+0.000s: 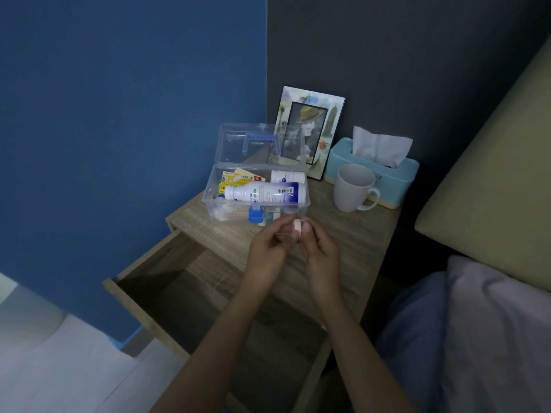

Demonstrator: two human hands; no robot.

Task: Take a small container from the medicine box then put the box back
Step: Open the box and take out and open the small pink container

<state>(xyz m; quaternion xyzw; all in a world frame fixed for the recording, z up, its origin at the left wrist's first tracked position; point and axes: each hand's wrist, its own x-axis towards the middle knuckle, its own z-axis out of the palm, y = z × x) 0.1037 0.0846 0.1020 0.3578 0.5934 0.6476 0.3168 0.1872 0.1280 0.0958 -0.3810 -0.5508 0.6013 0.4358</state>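
Note:
The clear plastic medicine box [212,201] stands open on the wooden nightstand, its lid [262,144] with a blue handle raised at the back. Inside lie a large white bottle [265,192], a smaller white bottle [287,175] and yellow packets [238,177]. A blue latch [255,214] hangs at the box front. Just in front of the box, my left hand [268,248] and my right hand [320,248] meet around a small pale pink container [297,228]. Both hands' fingertips pinch it; most of it is hidden by the fingers.
A white mug [353,187], a teal tissue box [372,168] and a picture frame [310,129] stand at the back of the nightstand [351,234]. Its drawer [167,281] is pulled out below my arms. A bed with pillow [492,174] lies to the right, a blue wall to the left.

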